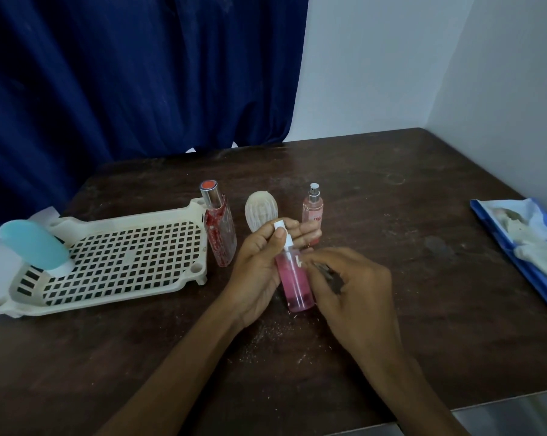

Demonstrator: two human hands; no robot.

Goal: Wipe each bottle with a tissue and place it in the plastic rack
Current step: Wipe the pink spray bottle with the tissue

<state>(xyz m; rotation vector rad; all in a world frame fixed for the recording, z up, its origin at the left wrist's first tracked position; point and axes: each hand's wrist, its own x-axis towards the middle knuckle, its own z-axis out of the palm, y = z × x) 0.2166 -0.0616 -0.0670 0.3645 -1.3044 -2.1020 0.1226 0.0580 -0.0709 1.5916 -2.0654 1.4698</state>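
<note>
My left hand (259, 265) grips a clear spray bottle of pink liquid (294, 281) with a white pump top, held tilted above the table's middle. My right hand (354, 284) is closed on a small dark, crumpled tissue (330, 275) pressed against the bottle's right side. A cream plastic rack (115, 262) with a grid floor lies at the left, with a blue bottle (34, 245) standing in its far left corner. On the table behind my hands stand a red-capped clear bottle (218, 228), a pale oval bottle (259, 212) and a small pink spray bottle (313, 209).
The dark wooden table (391, 199) carries white crumbs near my wrists. A blue tissue packet (524, 247) with white tissue showing lies at the right edge. A blue curtain hangs behind; white walls close the right corner.
</note>
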